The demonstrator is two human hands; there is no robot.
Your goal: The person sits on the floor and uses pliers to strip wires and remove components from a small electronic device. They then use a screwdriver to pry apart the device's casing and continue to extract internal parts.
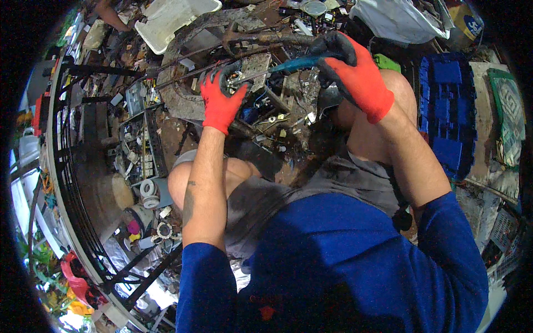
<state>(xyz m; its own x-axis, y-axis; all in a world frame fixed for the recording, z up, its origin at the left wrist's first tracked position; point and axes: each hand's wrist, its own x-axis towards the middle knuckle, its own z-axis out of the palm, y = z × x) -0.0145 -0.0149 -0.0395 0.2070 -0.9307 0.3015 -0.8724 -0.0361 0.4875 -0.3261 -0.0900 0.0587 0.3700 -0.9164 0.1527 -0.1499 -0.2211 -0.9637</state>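
Observation:
My right hand [355,72], in a red and black work glove, grips a screwdriver with a translucent blue handle [300,64]. Its thin shaft points left toward my left hand [223,100]. That hand wears a matching glove; its thumb and fingers curl around something small that I cannot make out near the screwdriver's tip. Just beyond both hands lies a hammer [230,39] with a long handle. Below the hands, a dirty squarish block [256,65] sits among broken electronic parts and scraps.
A white plastic tub [166,25] lies at the far left, near another person's arm [111,14]. On the right stands a blue plastic crate [447,111]. A black metal rack [72,166] runs along my left. A white sack [397,19] is at the far right.

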